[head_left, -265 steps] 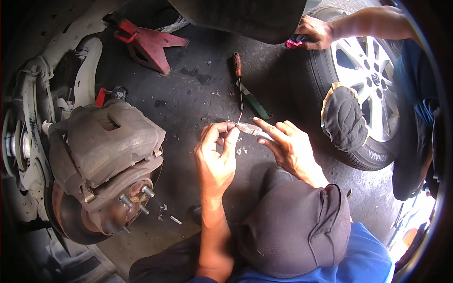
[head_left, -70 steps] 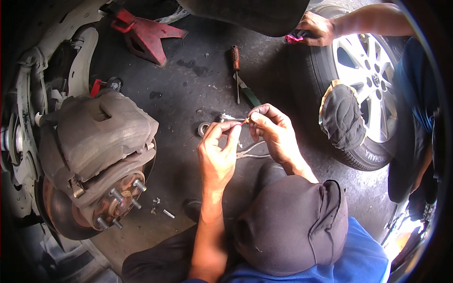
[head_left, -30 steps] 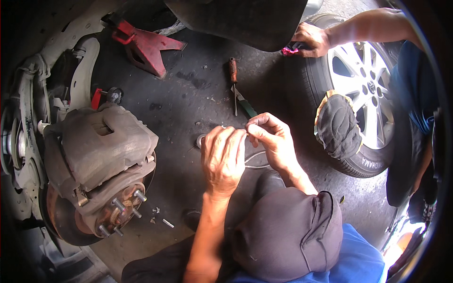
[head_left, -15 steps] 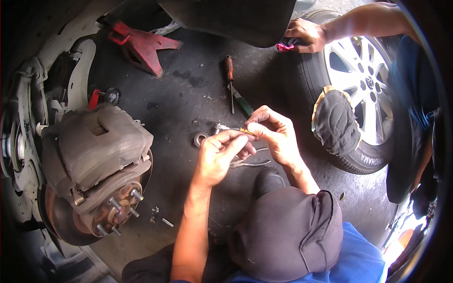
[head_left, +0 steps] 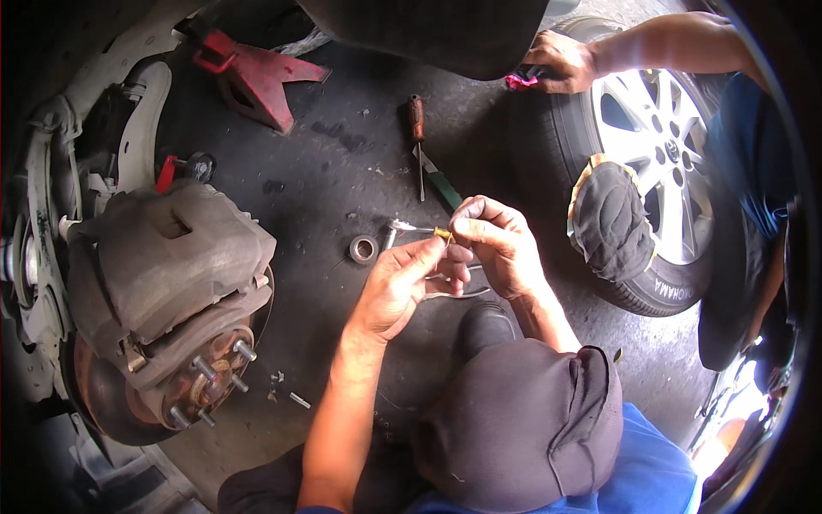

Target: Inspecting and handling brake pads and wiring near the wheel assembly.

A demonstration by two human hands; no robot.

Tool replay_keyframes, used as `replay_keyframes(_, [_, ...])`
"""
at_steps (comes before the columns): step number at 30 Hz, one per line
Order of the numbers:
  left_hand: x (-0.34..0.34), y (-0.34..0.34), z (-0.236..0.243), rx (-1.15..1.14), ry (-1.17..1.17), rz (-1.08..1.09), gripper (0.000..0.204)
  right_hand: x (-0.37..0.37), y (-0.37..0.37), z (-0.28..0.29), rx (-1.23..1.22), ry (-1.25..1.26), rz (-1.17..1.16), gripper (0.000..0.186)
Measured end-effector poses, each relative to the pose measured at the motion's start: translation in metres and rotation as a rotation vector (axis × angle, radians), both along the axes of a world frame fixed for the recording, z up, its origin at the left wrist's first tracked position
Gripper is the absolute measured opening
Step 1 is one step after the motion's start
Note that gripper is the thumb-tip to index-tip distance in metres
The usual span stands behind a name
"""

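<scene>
Held part: a small silver metal pin with a brass-coloured end [head_left: 419, 230], pinched just right of the grey metal ring [head_left: 363, 249] on the floor.
Left hand [head_left: 402, 287]: fingertips closed under the pin.
Right hand [head_left: 497, 244]: thumb and forefinger shut on its brass end.
Axis: roughly level — silver tip points left, toward the ring.
Risk: the thin pin may slip from the fingertips and roll away across the dark floor.

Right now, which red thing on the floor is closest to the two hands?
The red-handled screwdriver, lying just above the hands. The red jack stand sits farther off at the top left.
</scene>
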State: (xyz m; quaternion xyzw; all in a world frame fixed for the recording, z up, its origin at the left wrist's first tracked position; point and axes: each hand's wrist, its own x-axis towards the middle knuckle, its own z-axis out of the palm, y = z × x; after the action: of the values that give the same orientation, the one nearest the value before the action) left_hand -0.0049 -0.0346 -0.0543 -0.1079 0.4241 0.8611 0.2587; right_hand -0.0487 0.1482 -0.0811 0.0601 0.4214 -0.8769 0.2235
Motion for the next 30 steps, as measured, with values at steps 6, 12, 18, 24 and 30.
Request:
replay_keyframes(6, [0.0, 0.015, 0.001, -1.19, 0.902, 0.167, 0.015, -0.002, -0.002, -0.006, -0.012, -0.085, 0.001, 0.013])
replay_keyframes(12, [0.002, 0.013, 0.003, -0.925, 0.583, 0.131, 0.023, -0.002, 0.001, -0.011, -0.097, -0.118, -0.009, 0.013])
replay_keyframes(18, [0.004, 0.007, 0.003, -0.085, 0.012, 0.105, 0.025, -0.004, 0.004, -0.007, -0.103, -0.033, 0.05, 0.01])
replay_keyframes(24, [-0.002, 0.013, 0.014, -1.401, 1.081, 0.262, 0.016, -0.005, 0.0, -0.001, -0.059, 0.016, 0.054, 0.011])
replay_keyframes(30, [-0.003, 0.021, 0.009, -1.725, 1.27, 0.309, 0.018, -0.003, -0.008, -0.002, 0.001, -0.054, 0.002, 0.013])
